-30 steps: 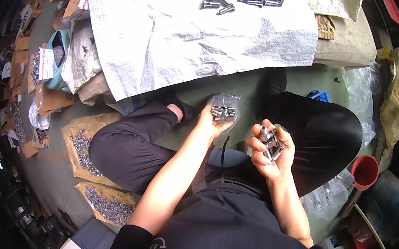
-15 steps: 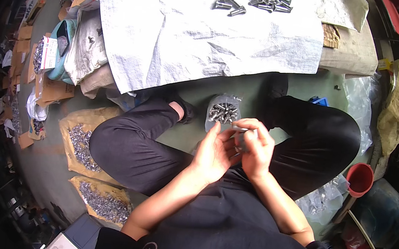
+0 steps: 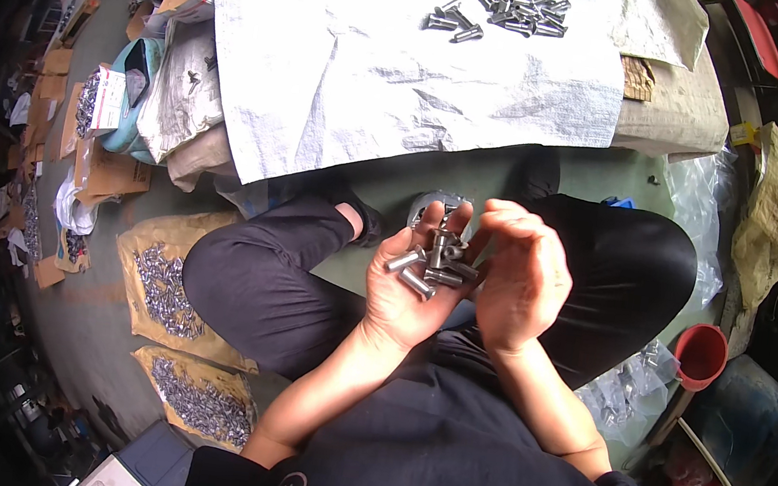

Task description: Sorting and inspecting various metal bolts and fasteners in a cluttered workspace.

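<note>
Several short steel bolts (image 3: 417, 283) with smooth round shanks lie loose across the palm of my left hand (image 3: 395, 313), which is cupped and turned up. Right beside it, my right hand (image 3: 529, 281) is raised on edge with its fingers stretched out, touching or nearly touching the bolts' right side. Nothing shows inside the right hand. Behind my left fingertips, a clear plastic bag (image 3: 421, 210) on the floor is mostly hidden. Further off, a pile of similar bolts (image 3: 523, 10) rests on a white woven sheet (image 3: 369, 93).
My bent legs in black trousers (image 3: 271, 277) flank the hands. To the left are brown paper sheets heaped with small metal parts (image 3: 168, 293) and cardboard boxes (image 3: 108, 175). A red bucket (image 3: 700, 355) and clear bags of parts (image 3: 625, 390) stand at the right.
My right hand has uncurled and now stands open beside the left. Several bolts now show in my left palm. The view has shifted slightly, and my hands cover more of the plastic bag.
</note>
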The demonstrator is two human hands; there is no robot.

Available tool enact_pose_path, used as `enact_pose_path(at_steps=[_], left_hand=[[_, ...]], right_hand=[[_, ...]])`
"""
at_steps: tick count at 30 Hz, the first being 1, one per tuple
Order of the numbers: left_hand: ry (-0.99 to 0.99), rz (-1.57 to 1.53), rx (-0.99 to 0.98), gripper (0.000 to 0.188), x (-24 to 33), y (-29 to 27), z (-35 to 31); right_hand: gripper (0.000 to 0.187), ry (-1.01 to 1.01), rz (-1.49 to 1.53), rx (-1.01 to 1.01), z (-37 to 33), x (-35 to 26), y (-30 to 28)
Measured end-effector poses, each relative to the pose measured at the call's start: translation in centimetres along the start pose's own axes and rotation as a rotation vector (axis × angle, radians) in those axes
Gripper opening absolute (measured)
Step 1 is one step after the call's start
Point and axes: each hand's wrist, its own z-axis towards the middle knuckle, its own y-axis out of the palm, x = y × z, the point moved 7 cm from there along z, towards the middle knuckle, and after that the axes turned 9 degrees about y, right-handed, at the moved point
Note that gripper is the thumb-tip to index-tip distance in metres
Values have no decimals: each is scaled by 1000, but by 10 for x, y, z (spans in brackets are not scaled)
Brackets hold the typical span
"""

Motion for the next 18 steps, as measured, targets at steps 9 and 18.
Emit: enact_pose_path(at_steps=[9,18], left_hand=[[-58,-17,-16,44,7,16,-14],[-39,73,-93,51,10,26,-17]], right_hand=[[15,316,-345,144,-24,14,-43],[26,19,-706,-138,-39,1,-27]])
